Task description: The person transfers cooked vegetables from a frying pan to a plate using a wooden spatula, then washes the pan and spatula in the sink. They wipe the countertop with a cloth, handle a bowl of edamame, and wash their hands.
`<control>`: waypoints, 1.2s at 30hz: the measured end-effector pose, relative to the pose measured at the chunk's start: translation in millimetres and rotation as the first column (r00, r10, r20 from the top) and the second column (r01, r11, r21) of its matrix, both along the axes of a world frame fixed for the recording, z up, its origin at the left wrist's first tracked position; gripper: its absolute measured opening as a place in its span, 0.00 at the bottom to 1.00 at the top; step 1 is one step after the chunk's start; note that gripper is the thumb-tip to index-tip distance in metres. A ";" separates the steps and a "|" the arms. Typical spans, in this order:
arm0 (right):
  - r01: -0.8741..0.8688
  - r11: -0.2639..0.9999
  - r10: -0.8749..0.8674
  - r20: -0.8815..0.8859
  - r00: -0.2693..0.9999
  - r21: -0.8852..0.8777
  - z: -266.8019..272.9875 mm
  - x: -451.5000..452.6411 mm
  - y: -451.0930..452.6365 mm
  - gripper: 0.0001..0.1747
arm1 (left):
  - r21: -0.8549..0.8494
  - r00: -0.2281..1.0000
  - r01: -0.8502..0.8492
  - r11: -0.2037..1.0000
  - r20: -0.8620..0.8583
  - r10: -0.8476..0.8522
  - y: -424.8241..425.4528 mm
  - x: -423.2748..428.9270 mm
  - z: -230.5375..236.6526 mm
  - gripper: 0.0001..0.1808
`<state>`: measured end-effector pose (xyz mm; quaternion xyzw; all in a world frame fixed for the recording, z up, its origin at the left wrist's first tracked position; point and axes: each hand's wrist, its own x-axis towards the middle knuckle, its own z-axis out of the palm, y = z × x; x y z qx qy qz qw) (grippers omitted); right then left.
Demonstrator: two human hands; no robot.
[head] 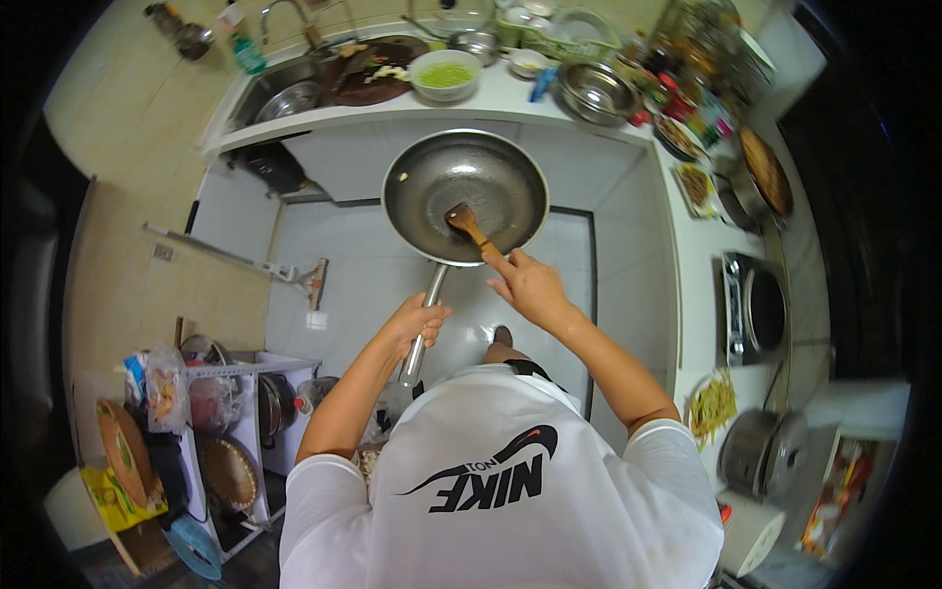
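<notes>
My left hand grips the long metal handle of a wide wok, which is held up over the floor in front of me. My right hand has hold of a wooden spatula, its blade down inside the wok near the bottom. A wet or oily sheen covers the wok's inner surface. One small pale food bit sticks to its left wall, and another tiny bit lies on the spatula blade.
Ahead runs a white counter with a sink, a chopping board, a bowl of chopped greens and steel bowls. To the right are an induction cooker and a plate of sliced vegetables. A storage rack and floor squeegee are left.
</notes>
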<state>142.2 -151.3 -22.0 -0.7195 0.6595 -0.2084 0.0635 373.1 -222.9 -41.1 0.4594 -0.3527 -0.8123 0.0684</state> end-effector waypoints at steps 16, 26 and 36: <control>-0.595 0.774 0.631 0.176 0.756 -0.217 5.5 134.5 -403.5 0.23 | -0.039 0.818 -0.576 0.817 -0.032 0.575 -252.5 159.6 -5.7 0.11; -0.229 0.952 0.187 -0.207 0.960 -0.204 -51.2 153.7 -725.1 0.31 | 0.046 0.763 -0.635 0.771 -0.117 0.635 -425.4 257.3 -33.4 0.12; -0.021 0.976 0.122 -0.460 0.880 0.219 -79.0 191.1 -912.4 0.33 | 0.009 0.826 -0.561 0.828 0.060 0.560 -590.5 307.5 -19.1 0.11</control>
